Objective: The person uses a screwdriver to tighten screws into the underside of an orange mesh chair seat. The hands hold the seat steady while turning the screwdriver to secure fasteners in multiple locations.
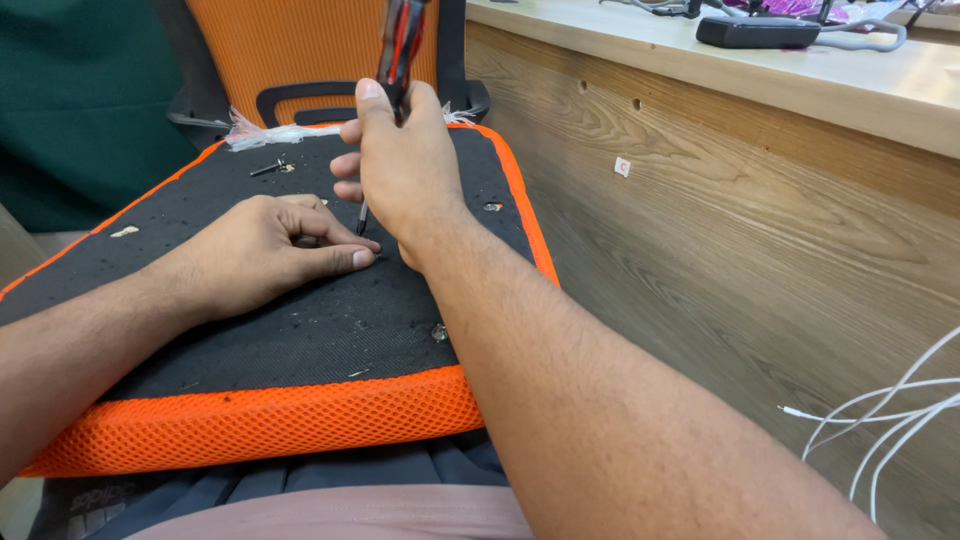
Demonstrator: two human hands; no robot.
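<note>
My right hand grips the screwdriver upright, tip on the black seat cushion. My left hand lies beside the tip, thumb and forefinger pinched together there.

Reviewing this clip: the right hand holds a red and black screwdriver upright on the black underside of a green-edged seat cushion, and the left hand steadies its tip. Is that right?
One detail is off: the seat cushion has orange mesh edging, not green, as the head view shows. The rest stands: the right hand holds the red and black screwdriver upright on the black underside, and the left hand steadies its tip.
</note>
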